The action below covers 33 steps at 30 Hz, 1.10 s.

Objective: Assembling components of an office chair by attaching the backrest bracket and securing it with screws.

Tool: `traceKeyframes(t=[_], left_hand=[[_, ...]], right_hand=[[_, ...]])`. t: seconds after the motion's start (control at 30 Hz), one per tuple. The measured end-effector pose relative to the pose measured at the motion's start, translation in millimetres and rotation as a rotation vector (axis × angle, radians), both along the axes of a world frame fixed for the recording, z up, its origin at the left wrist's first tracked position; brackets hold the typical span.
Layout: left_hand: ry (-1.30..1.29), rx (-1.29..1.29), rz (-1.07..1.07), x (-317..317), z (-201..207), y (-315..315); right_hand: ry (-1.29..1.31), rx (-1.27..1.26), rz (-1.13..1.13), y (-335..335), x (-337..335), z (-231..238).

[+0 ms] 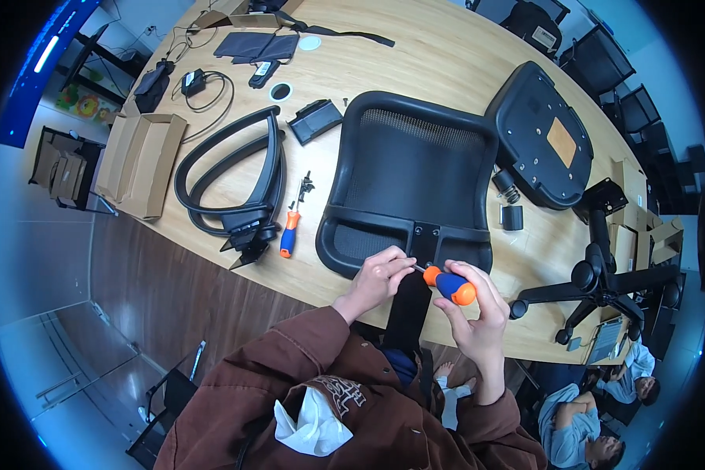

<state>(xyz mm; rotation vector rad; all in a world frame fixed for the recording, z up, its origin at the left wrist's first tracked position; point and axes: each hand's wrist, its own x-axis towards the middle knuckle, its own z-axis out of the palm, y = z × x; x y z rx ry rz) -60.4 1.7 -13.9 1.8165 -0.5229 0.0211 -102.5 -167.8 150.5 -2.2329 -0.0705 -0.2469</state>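
My right hand [478, 310] holds a blue and orange screwdriver [450, 283] by its handle, with the fingers curled round it. The shaft points left, to the pinched fingertips of my left hand [380, 280]; whatever small thing they grip at its tip is hidden. Both hands are over the lower end of a black mesh chair backrest [415, 168] lying on the table. A black bracket [425, 244] with screws runs down its lower middle, toward me. A second blue and orange screwdriver [289, 233] lies left of the backrest, with several black screws [307, 185] beside its tip.
Black chair armrests [235, 180] and an open cardboard box [141, 164] are on the left of the wooden table [352, 59]. On the right are a black seat [544, 137], a small black cylinder [512, 218] and a wheeled chair base [599, 274]. Two people [580, 427] sit at lower right.
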Motion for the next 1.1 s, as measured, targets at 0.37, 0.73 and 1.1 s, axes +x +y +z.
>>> traceKeyframes(t=[0.37,0.73,1.1], left_hand=[[0.173,0.021,-0.071,0.4,16.8,1.8],[-0.281,-0.015,0.139,5.9,46.3,-11.0],[-0.234,-0.050,0.099,2.4,58.2,-5.8]], right_hand=[[-0.252,-0.054,-0.069,10.6,-0.7,-27.1],[-0.403,-0.122,-0.300,16.3,17.4,-45.4],[-0.210,0.020,0.149,4.2,12.4,-2.6]])
